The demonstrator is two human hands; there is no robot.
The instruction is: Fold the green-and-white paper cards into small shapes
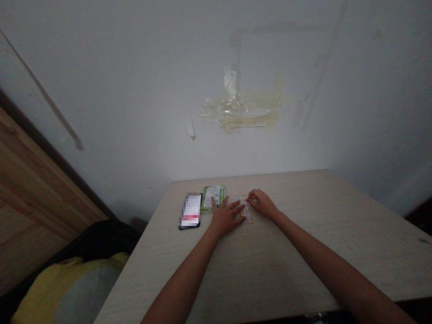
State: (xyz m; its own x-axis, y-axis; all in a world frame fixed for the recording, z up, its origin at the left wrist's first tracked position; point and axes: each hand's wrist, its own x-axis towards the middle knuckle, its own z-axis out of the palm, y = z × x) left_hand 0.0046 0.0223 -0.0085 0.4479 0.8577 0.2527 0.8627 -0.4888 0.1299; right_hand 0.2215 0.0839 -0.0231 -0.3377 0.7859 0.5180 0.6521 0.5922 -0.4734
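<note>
Just below the middle of the frame, a narrow, light-coloured printed paper strip with reddish markings (249,216) lies on a pale wood-grain tabletop (303,261), between two bare hands. The left hand (225,219), palm down with fingers spread, is open; its thumb and index finger lie over the left edge of the strip, while its little finger reaches over a flat green-and-white printed packet (215,192) to the upper left. The right hand (263,204) has its fingers curled, with thumb and index fingertips drawn together at the strip's upper right edge; whether they grip it cannot be told. Left of the packet, and close beside it, lies a black-edged rectangular phone (191,211), its pale screen pixelated, with a pinkish-red band. Across the upper frame stands a grey-white wall (135,90), bearing a crumpled patch of clear, yellowed tape (236,108) at upper centre. Brown wooden panelling (27,180) occupies the left edge; at lower left sits a yellow-and-grey soft object (67,288).
</note>
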